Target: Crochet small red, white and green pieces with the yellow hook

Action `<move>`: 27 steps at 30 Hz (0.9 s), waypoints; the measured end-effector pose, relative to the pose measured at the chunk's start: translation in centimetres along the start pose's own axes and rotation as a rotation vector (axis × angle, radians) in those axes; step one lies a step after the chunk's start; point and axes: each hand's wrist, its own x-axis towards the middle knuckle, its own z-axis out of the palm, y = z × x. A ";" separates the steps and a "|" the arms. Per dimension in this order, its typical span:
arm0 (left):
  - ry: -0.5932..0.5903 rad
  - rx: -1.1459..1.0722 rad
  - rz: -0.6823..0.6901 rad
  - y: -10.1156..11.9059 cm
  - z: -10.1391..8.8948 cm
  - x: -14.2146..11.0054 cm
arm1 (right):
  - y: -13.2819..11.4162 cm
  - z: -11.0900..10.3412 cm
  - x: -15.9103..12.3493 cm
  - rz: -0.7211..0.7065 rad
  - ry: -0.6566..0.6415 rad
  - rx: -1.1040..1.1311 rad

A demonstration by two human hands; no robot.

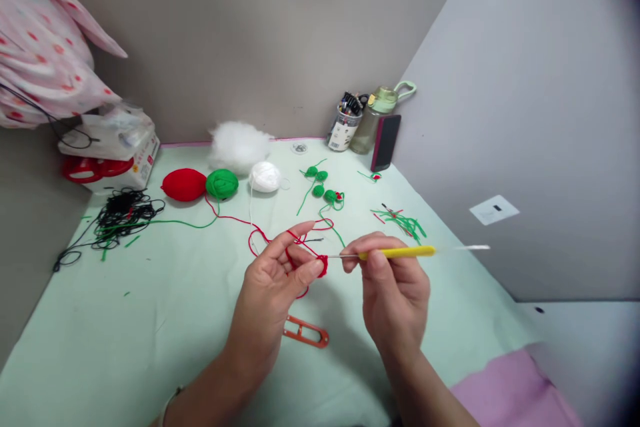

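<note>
Between the thumb and fingers of my left hand [273, 280] is a small piece of red crochet [323, 265]. Red yarn [300, 240] runs over the raised left fingers and trails down to the table. My right hand [397, 287] grips a crochet hook with a yellow handle [405, 252], held almost level. The hook's thin metal shaft points left and its tip meets the red piece; the very tip is hidden there. Below the hands lies an orange thread snipper [307, 331], partly covered by my left hand.
Red [184, 185], green [223, 184] and white [265, 177] yarn balls stand before white stuffing [240, 145]. Tangled black cord [125, 217] lies left; small green crocheted balls [319, 191] and yarn scraps [403, 222] lie right. A pen cup [343, 127], bottle [367, 127] and phone [386, 142] stand behind.
</note>
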 end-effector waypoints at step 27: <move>-0.066 -0.044 -0.001 0.0 0.0 0.0 | -0.1 -0.1 -0.7 -0.491 -0.157 -0.629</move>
